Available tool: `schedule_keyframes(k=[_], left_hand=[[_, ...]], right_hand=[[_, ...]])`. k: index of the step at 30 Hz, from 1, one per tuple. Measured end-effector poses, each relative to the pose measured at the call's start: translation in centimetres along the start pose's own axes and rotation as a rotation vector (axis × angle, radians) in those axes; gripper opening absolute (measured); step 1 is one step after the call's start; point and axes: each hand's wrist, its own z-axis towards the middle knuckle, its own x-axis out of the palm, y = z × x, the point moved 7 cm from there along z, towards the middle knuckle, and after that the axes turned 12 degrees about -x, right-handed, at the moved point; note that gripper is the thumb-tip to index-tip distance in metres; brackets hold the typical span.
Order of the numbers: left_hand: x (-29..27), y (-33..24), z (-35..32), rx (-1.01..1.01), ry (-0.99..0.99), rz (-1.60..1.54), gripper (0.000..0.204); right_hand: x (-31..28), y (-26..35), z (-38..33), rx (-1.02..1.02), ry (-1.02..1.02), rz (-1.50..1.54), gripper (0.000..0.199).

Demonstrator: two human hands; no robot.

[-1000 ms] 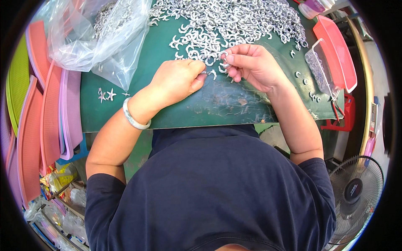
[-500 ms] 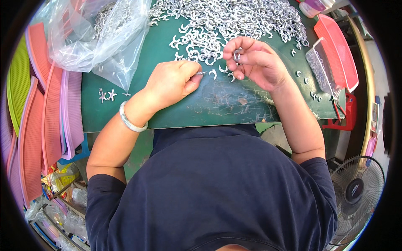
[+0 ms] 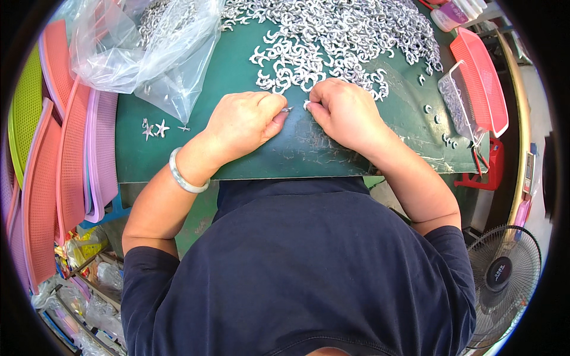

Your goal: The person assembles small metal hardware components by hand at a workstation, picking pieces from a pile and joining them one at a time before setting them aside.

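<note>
My left hand (image 3: pixel 246 121) is closed in a pinch on a small silvery metal piece (image 3: pixel 287 109), whose tip sticks out past thumb and forefinger. Facing it across a narrow gap, my right hand (image 3: pixel 349 113) pinches a small curved silvery piece (image 3: pixel 307 105), mostly hidden by the fingers. Just beyond both hands spreads a large heap of crescent-shaped metal pieces (image 3: pixel 350 35) on the green tabletop (image 3: pixel 249 163). Several star-shaped metal pieces (image 3: pixel 161 128) lie left of my left wrist.
A clear plastic bag (image 3: pixel 148 71) with more metal pieces stands at the far left. Stacked coloured baskets (image 3: pixel 44 196) line the left side. At the right are a white wire basket (image 3: pixel 457 104), a pink basket (image 3: pixel 482 83), red-handled pliers (image 3: pixel 477 160) and a fan (image 3: pixel 499 279).
My right hand has turned palm down and come closer to my left, its fingers now pinched on a curved piece. My left hand keeps its pinch.
</note>
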Motion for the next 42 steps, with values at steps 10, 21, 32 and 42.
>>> schedule_keyframes(k=[10, 21, 32, 42], left_hand=[[-1.0, -0.2, -0.3, -0.043, -0.085, -0.105, 0.01], [-1.3, -1.4, 0.1, 0.014, -0.115, -0.256, 0.01], [-0.8, 0.8, -0.1, -0.364, 0.015, -0.486, 0.016], [4.0, 0.9, -2.0, -1.047, 0.374, -1.556, 0.025]], right_hand=[[-1.5, 0.5, -0.7, -0.206, -0.186, 0.235, 0.009], [1.1, 0.4, -1.3, 0.098, -0.118, 1.292, 0.015], [2.8, -0.7, -2.2, 0.246, -0.14, 1.738, 0.008], [2.1, -0.5, -2.0, 0.138, -0.149, 1.665, 0.012]])
